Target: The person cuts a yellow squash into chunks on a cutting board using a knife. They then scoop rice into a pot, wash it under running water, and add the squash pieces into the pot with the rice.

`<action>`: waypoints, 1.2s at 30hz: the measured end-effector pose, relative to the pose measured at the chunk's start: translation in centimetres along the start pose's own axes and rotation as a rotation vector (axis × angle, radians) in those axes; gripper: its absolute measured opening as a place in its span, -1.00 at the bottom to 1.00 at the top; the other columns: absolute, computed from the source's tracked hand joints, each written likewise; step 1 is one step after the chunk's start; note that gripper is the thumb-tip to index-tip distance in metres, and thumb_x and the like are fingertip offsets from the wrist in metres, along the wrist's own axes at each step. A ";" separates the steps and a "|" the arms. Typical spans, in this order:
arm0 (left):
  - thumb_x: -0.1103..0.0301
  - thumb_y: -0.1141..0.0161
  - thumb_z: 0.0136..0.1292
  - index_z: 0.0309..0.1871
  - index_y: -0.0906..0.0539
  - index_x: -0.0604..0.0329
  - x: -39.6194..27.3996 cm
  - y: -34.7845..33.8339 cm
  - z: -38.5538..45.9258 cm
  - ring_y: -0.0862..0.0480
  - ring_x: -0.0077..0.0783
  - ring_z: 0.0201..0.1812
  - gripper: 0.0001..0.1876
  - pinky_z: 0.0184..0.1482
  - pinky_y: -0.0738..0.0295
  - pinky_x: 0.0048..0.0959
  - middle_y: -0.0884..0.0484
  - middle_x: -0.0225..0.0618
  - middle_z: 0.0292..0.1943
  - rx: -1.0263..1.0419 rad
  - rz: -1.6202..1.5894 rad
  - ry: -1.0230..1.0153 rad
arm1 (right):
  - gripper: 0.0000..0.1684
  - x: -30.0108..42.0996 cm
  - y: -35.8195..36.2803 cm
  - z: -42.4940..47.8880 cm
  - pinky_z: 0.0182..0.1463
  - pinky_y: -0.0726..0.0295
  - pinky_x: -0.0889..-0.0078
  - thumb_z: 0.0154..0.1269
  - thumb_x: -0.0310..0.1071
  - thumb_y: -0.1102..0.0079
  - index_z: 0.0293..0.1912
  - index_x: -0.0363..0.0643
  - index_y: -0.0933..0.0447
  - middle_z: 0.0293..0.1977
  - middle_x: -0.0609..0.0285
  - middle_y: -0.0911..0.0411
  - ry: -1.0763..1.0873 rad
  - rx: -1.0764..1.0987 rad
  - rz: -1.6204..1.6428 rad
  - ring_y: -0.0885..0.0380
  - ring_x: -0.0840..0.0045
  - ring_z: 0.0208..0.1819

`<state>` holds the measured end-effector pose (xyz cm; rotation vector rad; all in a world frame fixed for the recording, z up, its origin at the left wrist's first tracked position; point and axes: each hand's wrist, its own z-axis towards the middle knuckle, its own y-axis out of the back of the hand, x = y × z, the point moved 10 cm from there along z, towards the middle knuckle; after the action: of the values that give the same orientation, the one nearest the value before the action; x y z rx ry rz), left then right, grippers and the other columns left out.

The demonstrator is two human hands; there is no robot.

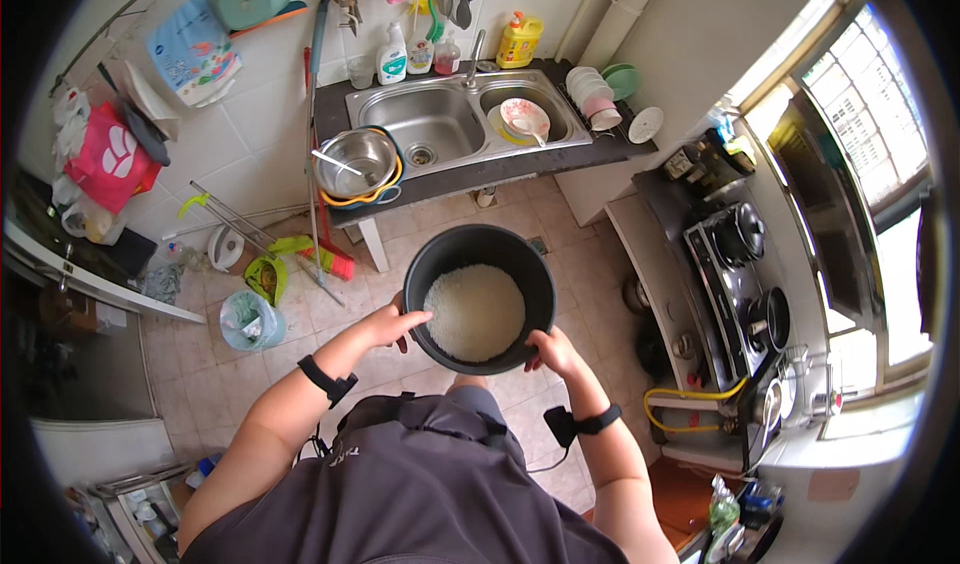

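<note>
Between my two hands I hold a round dark inner pot (480,243), its mouth facing up towards me. White rice grains (475,310) cover its bottom. My left hand (392,325) grips the left side, thumb over the rim and fingers outside. At the lower right rim, my right hand (551,352) has hold of the wall, its fingers partly hidden beneath. The pot is in the air above the tiled floor, in front of my body and short of the sink counter.
Ahead is a double stainless steel sink (431,117) with bowls in its right basin. Nested basins (358,165) sit at the counter's left end. A gas stove (731,286) with pans stands right. A waste bin (252,322), a broom (330,258) and a dustpan (265,277) stand left.
</note>
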<state>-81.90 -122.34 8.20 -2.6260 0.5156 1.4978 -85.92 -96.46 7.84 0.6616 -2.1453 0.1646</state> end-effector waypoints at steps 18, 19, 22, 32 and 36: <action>0.27 0.08 0.16 -0.02 -0.32 0.44 -8.1 17.6 31.5 -0.60 -0.38 -0.55 -0.59 -0.55 -0.55 -0.42 -0.58 -0.09 -0.40 -0.451 -0.443 0.131 | -0.26 34.7 17.9 43.9 0.37 -0.10 0.32 0.32 0.01 0.04 0.29 -0.35 -0.15 0.29 -0.20 -0.13 0.565 -0.016 -0.839 -0.10 0.14 0.35; 0.26 0.08 0.16 0.07 -0.23 0.45 -8.3 18.7 32.7 -0.60 -0.37 -0.57 -0.52 -0.53 -0.55 -0.42 -0.60 -0.09 -0.38 -0.492 -0.447 0.120 | -0.27 36.0 17.7 45.7 0.36 -0.10 0.32 0.32 -0.02 0.02 0.29 -0.34 -0.15 0.31 -0.18 -0.10 0.606 -0.015 -0.923 -0.09 0.15 0.36; 0.18 0.11 0.19 0.19 -0.11 0.47 -8.8 21.2 35.3 -0.61 -0.38 -0.58 -0.40 -0.44 -0.55 -0.43 -0.62 -0.15 -0.43 -0.499 -0.332 0.239 | -0.31 38.6 16.2 49.8 0.36 -0.13 0.35 0.32 -0.10 0.02 0.30 -0.29 -0.14 0.36 -0.05 -0.04 0.725 0.074 -0.969 -0.10 0.18 0.36; 0.11 0.14 0.22 0.27 -0.07 0.43 -11.4 24.9 37.1 -0.68 -0.35 -0.51 -0.34 -0.30 -0.54 -0.40 -0.68 -0.24 -0.44 -0.668 -0.243 0.491 | -0.40 41.4 9.1 66.6 0.39 -0.06 0.32 0.36 -0.17 0.12 0.28 -0.29 -0.16 0.30 -0.16 -0.12 0.826 0.394 -0.857 -0.05 0.13 0.37; 0.12 0.13 0.23 0.25 -0.06 0.42 -12.5 25.2 37.7 -0.67 -0.34 -0.50 -0.36 -0.29 -0.53 -0.40 -0.66 -0.23 -0.45 -0.739 -0.296 0.517 | -0.27 40.9 6.4 70.2 0.45 0.13 0.41 0.40 -0.08 0.16 0.36 -0.32 0.05 0.40 -0.10 0.15 0.693 0.486 -0.754 0.20 0.25 0.45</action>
<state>-126.92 -134.30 1.66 -3.4459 -0.5124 1.0326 -158.76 -131.41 -3.22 1.4059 -1.0964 0.4323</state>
